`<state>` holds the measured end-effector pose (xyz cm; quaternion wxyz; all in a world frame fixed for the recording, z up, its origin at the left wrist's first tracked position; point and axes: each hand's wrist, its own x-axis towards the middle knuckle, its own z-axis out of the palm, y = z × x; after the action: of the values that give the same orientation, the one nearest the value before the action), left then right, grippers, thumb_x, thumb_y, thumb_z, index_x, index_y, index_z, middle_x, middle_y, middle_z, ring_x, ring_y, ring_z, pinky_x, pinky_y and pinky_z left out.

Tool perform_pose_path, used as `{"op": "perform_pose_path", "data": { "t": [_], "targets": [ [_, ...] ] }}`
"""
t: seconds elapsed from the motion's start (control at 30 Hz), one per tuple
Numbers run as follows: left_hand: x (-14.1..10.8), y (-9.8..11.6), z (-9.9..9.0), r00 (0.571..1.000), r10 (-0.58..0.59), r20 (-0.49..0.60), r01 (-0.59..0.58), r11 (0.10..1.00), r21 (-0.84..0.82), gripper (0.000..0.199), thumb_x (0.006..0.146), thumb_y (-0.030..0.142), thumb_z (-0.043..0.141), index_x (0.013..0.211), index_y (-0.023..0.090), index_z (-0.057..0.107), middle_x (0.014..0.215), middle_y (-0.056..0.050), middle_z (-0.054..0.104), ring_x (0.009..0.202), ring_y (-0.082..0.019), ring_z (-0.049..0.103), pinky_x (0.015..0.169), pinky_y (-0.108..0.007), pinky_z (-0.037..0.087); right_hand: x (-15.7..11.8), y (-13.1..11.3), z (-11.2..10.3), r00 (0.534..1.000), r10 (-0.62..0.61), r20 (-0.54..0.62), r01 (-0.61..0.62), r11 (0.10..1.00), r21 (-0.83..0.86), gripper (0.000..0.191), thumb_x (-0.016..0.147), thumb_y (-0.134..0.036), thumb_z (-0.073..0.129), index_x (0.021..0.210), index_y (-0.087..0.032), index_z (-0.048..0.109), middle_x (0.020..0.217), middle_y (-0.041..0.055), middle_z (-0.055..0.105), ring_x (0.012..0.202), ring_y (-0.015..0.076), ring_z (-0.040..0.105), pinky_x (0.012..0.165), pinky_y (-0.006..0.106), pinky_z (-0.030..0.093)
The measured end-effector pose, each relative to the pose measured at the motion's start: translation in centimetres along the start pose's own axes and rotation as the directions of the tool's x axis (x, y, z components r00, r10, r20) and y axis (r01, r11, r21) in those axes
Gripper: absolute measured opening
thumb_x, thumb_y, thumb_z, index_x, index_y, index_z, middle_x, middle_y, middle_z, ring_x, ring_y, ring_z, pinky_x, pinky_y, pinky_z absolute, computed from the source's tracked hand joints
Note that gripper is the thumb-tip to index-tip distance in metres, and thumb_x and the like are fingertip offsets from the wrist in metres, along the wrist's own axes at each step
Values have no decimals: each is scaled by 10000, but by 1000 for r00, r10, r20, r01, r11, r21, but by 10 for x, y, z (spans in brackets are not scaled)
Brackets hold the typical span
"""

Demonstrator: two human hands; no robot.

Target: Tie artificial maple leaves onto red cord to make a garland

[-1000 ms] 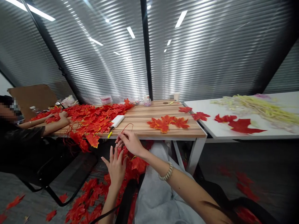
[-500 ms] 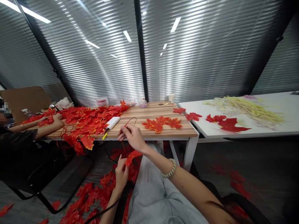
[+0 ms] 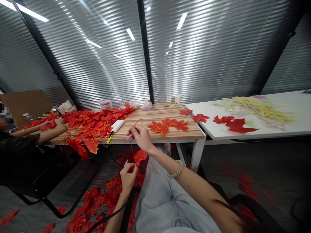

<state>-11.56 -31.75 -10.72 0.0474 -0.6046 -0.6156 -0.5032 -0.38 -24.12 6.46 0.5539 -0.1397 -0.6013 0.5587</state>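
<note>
Left hand (image 3: 128,176) had closed since the first frame: fingers were spread near the right hand (image 3: 140,138) then; now they were drawn in, a little below it. Leaf (image 3: 140,157) had turned since half a second before, from a narrow blurred strip to a broader face.

Leaf: red, thin, cloth-like, lobed and pointed, hung in the air between the hands, just in front of the worktop's near edge. Cord (image 3: 132,149): red, smooth, very thin; bent in an angular loop above the right hand, then ran down nearly straight to the leaf. Another thin red strand (image 3: 154,167) trailed over the grey trousers (image 3: 155,197), soft and creased.

Left grip: thumb and forefinger together, pinched on the leaf's lower edge; could not tell whether stem or blade lay between them. Right grip: thumb against fingers, clamped on the cord, other fingers loosely curled. Bracelet (image 3: 175,169) of pale, rounded segments on the right forearm.

Worktop (image 3: 157,113): striped wood grain, pale metal legs. On it, a flat cluster (image 3: 167,125) of yellow-edged leaves, a smooth white slab (image 3: 117,125), and a heaped, ragged pile (image 3: 94,121) spilling over the edge. A co-worker's hand (image 3: 59,121) was at the pile's far left. Stringy yellow strips (image 3: 262,111) on the adjoining white worktop (image 3: 215,132).
</note>
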Motion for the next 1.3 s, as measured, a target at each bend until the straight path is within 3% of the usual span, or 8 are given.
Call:
{"op": "perform_pose_path", "data": {
  "t": [0.3,0.4,0.5,0.6,0.8,1.0,1.13,1.3],
  "targets": [
    [-3,3,4,999,15,-46,-14,1000,11,145,732,249,528,619,164,559,596,22,579,551,-96,525,932,-366,415,4,8,-9,995,-96,-35,91,989,-118,335,817,-444,428,648,-159,476,560,2,560,443,101,587,407,175,452],
    [-6,-2,6,1000,-15,27,13,997,70,175,716,265,524,574,169,559,586,16,587,565,-108,536,916,-357,406,6,1,-10,992,-114,-46,108,987,-122,337,818,-448,426,646,-162,473,559,-1,563,433,93,578,403,173,451],
    [-11,-9,8,993,-54,106,43,993,112,233,713,281,519,511,165,540,517,19,563,512,-106,516,753,-285,460,15,-22,-17,973,-189,-132,179,981,-79,338,824,-453,418,652,-167,473,577,-4,576,440,81,568,431,177,463],
    [-13,-14,9,990,-105,98,90,985,147,268,790,302,431,616,148,565,572,-9,579,530,-114,514,580,-226,429,26,-47,-28,946,-268,-182,263,963,-51,300,824,-431,441,683,-170,484,597,-10,580,465,71,570,458,174,471],
    [-9,-35,3,971,-32,236,-11,984,178,286,835,319,375,611,173,477,603,-8,517,588,-131,488,601,-233,391,38,-74,-38,951,-302,-72,288,945,-157,315,837,-421,433,659,-165,471,597,-15,565,456,53,550,447,159,451],
    [-5,-76,-22,972,-29,233,-37,961,276,298,855,301,294,609,193,423,600,-13,472,588,-150,470,590,-252,366,54,-112,-21,921,-382,80,387,868,-311,344,864,-415,401,640,-165,471,572,-26,547,422,25,495,430,141,397],
    [-32,-100,-38,968,-66,244,-19,945,328,311,813,339,381,535,199,390,511,7,451,518,-141,461,541,-239,353,75,-153,-11,880,-474,9,453,836,-310,366,870,-429,374,631,-164,456,569,-33,531,429,19,488,444,133,383],
    [-67,-120,-57,979,-169,111,111,909,403,340,854,320,280,561,197,400,507,1,462,485,-131,458,503,-227,337,99,-197,-9,850,-525,-40,473,795,-380,350,908,-268,363,583,-154,430,515,-35,520,381,15,470,421,130,373]
  ]
}}
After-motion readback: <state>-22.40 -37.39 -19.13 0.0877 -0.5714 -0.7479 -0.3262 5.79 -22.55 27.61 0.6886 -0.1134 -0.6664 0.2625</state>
